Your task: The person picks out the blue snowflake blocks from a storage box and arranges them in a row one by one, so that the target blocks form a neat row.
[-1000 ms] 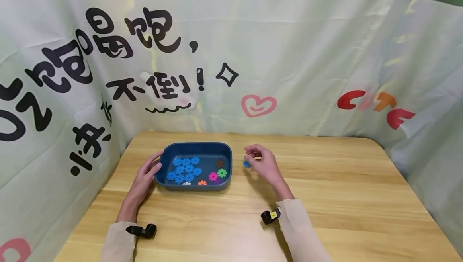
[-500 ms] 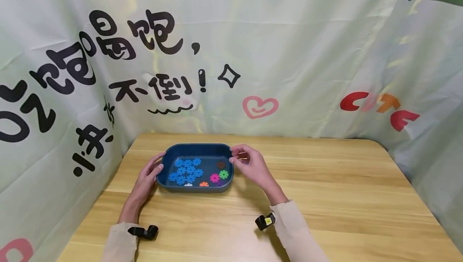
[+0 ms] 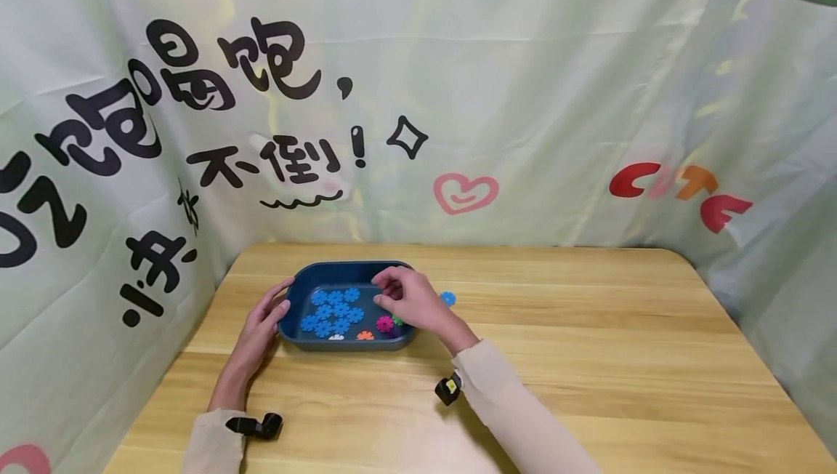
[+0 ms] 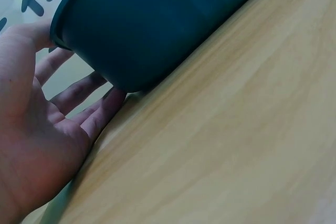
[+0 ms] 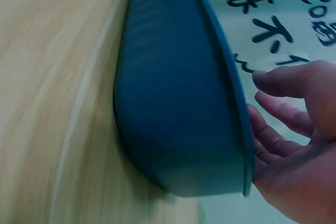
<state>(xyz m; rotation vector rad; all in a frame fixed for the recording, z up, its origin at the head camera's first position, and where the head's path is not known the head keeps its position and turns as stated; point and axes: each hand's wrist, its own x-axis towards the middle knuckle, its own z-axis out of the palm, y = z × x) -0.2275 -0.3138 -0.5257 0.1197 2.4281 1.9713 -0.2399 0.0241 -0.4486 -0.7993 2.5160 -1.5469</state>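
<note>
A dark blue tray [image 3: 307, 343] stands on the table with flower-shaped plastic discs inside. Several blue discs [image 3: 335, 310] cluster at its left. A pink disc [image 3: 384, 324], an orange disc [image 3: 365, 335], a white disc [image 3: 336, 337] and a partly covered green disc [image 3: 397, 320] also show. My left hand [image 3: 264, 320] holds the tray's left end, thumb at the rim and fingers along the outer wall. My right hand [image 3: 415, 301] hovers over the tray's right side, fingers loosely bent, thumb apart, nothing between them. It hides the brown disc. One blue disc [image 3: 447, 299] lies on the table, right of the tray.
The wooden table [image 3: 588, 358] reaches back to a printed cloth [image 3: 549, 110] that hangs behind it and at both sides. Small black cameras sit at the left wrist [image 3: 255, 427] and the right wrist [image 3: 448, 390].
My right hand has moved left from beside the tray, past its right rim, to over its inside. The lone blue disc stays on the table. My left hand keeps its place.
</note>
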